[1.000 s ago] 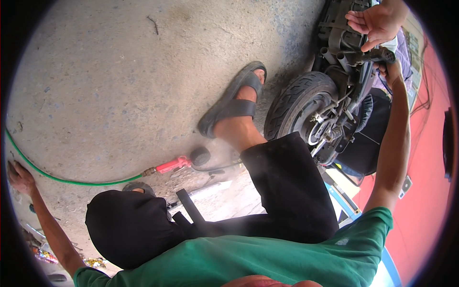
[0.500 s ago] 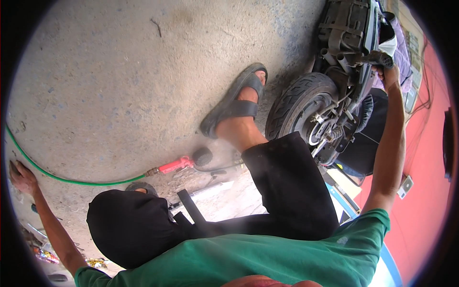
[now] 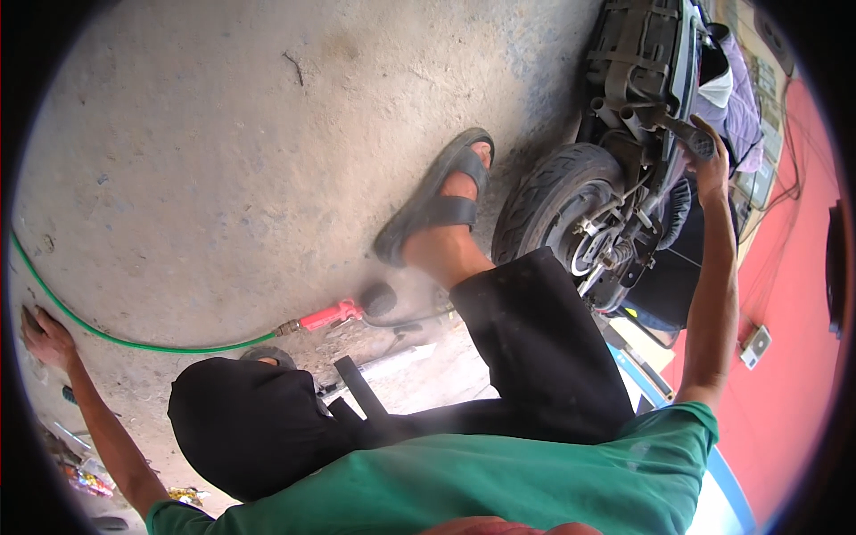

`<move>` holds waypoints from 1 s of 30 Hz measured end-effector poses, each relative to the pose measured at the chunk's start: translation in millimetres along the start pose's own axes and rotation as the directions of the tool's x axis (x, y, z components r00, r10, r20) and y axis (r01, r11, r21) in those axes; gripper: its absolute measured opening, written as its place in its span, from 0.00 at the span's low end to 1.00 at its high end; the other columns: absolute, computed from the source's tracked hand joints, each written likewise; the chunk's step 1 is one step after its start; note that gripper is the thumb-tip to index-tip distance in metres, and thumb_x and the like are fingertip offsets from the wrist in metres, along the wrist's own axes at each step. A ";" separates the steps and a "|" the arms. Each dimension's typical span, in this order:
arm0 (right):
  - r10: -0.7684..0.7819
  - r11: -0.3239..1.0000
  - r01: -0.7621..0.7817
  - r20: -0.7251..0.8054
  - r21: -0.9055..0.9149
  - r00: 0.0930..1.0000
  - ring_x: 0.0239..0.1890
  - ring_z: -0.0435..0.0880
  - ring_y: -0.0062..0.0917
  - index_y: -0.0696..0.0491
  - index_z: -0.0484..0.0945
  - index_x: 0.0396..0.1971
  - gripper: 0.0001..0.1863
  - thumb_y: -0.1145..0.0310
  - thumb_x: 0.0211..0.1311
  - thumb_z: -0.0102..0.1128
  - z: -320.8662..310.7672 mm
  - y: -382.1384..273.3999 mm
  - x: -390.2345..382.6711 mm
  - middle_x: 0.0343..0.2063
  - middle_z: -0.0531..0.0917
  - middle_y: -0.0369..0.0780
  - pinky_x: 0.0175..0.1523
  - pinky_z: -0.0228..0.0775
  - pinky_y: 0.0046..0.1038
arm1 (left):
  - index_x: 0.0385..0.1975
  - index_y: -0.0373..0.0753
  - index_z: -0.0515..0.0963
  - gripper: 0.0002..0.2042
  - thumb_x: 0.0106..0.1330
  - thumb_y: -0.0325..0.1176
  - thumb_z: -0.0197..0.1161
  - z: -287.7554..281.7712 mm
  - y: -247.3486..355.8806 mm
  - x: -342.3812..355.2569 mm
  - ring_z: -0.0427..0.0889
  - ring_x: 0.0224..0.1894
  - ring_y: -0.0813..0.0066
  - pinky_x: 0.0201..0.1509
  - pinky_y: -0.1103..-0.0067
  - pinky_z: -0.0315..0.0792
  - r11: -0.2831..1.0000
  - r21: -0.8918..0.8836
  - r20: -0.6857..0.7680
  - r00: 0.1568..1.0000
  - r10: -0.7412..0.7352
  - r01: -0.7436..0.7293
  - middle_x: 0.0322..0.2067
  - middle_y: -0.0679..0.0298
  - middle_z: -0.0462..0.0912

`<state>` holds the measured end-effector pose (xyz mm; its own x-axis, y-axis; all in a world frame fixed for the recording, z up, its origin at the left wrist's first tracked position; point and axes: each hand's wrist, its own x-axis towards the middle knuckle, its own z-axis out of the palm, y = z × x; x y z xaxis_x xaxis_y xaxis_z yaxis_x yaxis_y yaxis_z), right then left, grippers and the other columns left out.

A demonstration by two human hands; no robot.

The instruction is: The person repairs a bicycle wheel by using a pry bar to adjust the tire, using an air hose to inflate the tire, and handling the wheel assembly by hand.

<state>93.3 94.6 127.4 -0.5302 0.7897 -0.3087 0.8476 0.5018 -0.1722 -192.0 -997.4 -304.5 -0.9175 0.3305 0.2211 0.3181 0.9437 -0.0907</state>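
My left hand (image 3: 50,342) is at the far left, low over the concrete floor, beside a green air hose (image 3: 116,339). Its fingers stretch outward, dark at the tips, and I make out nothing held in them. At the upper right, my right hand (image 3: 711,168) is closed around or against a thick dark cylindrical piece (image 3: 698,143) with a round end. That piece lies against a partly stripped motorcycle (image 3: 637,62), and what it is I cannot tell. Below my right hand is the motorcycle's wheel (image 3: 557,196), with a black tyre and exposed hub parts.
A red air tool (image 3: 330,315) joined to the green hose lies on the floor, next to a round black piece (image 3: 378,300). My sandalled foot (image 3: 450,209) stands beside the wheel. Purple cloth (image 3: 738,107) and a pink wall (image 3: 785,312) are at the right. Litter (image 3: 94,477) lies lower left.
My right hand and the dark cylindrical piece have shifted a little left and downward, and the piece has tilted. My left hand has moved slightly downward.
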 end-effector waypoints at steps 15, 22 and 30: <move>0.216 0.976 -0.218 0.107 0.002 0.970 0.16 0.70 0.14 0.48 0.84 0.51 0.20 0.65 0.76 0.41 -15.7 -9.3 46.8 0.22 0.80 0.33 0.21 0.54 0.17 | 0.60 0.40 0.80 0.23 0.75 0.49 0.54 2.0 -2.6 -20.7 0.77 0.59 0.46 0.66 0.62 0.68 0.993 0.053 0.033 0.993 -0.109 0.107 0.58 0.49 0.81; 0.201 0.979 -0.199 0.135 -0.030 0.970 0.13 0.70 0.15 0.49 0.81 0.34 0.20 0.58 0.75 0.39 -22.0 -10.3 72.1 0.19 0.81 0.34 0.15 0.52 0.20 | 0.59 0.40 0.80 0.23 0.75 0.49 0.55 6.0 5.6 -5.7 0.78 0.58 0.46 0.65 0.62 0.69 0.997 0.016 0.000 0.997 -0.075 0.075 0.57 0.50 0.81; -0.312 0.940 0.273 -0.192 -0.203 0.931 0.50 0.81 0.28 0.60 0.78 0.57 0.22 0.62 0.78 0.42 40.2 58.1 -70.9 0.46 0.85 0.45 0.59 0.69 0.27 | 0.59 0.40 0.80 0.23 0.74 0.49 0.56 -5.3 17.7 0.7 0.78 0.57 0.47 0.64 0.63 0.69 0.998 -0.026 -0.027 0.998 -0.061 0.060 0.56 0.51 0.82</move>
<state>180.9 53.5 101.8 -0.7612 0.6463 -0.0540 0.6485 0.7591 -0.0566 -185.7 -980.5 -300.8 -0.9285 0.2730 0.2518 0.2688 0.9618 -0.0517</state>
